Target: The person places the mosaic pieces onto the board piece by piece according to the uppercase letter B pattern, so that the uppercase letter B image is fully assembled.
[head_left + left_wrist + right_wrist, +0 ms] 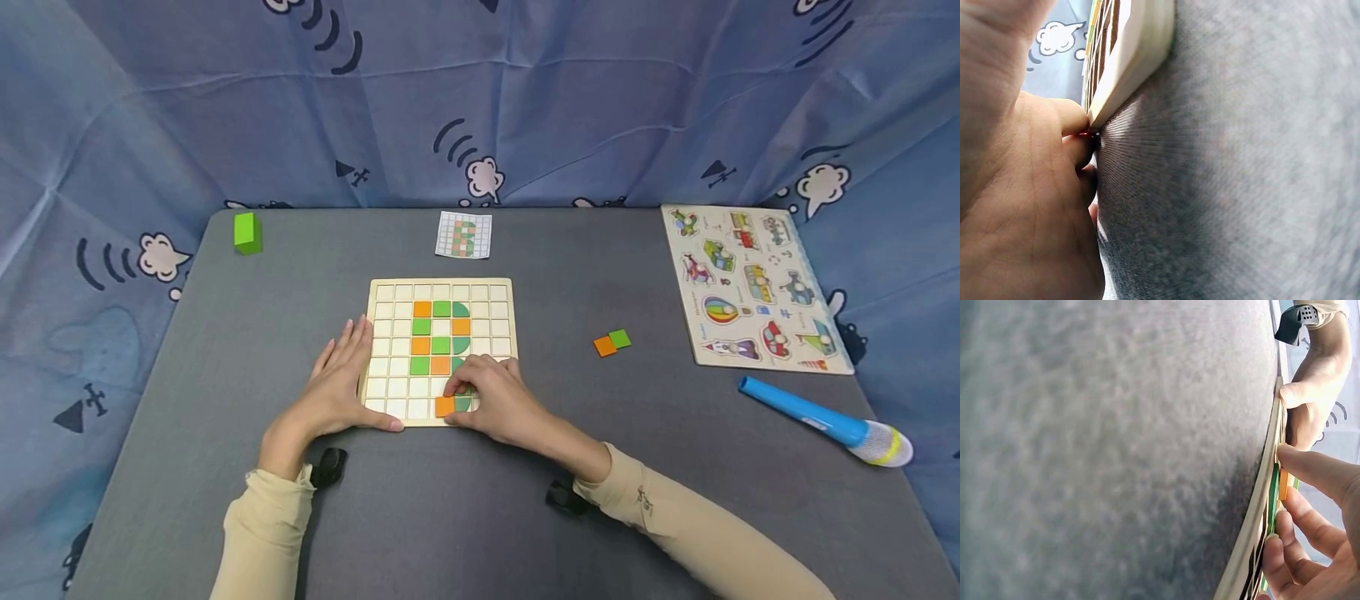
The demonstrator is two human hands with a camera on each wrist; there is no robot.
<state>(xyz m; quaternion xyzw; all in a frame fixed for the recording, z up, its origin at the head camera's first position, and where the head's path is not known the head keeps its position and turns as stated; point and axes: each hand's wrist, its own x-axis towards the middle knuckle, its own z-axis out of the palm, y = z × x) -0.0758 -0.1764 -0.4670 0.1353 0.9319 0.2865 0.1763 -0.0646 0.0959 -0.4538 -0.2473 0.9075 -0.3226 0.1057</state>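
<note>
A pale wooden grid board [397, 387] lies on the table, partly filled with orange and green square tiles and rounded green pieces [461, 344]. Along its left edge rests my left hand [330, 398], fingers extended and thumb over the front left corner. My right hand [510, 406] pinches an orange square tile [445, 407] between thumb and fingers over the front row. In the right wrist view, that tile stands tilted on its edge beside a green piece [1273, 490]. Some cells of the board are hidden under the right hand.
Right of the board lie a loose orange tile [605, 346] and a green tile [619, 338]. A small pattern card [442, 237] is behind the board. A green block [247, 233] stands back left. A picture puzzle board [712, 337] and a blue toy microphone [806, 412] lie at right.
</note>
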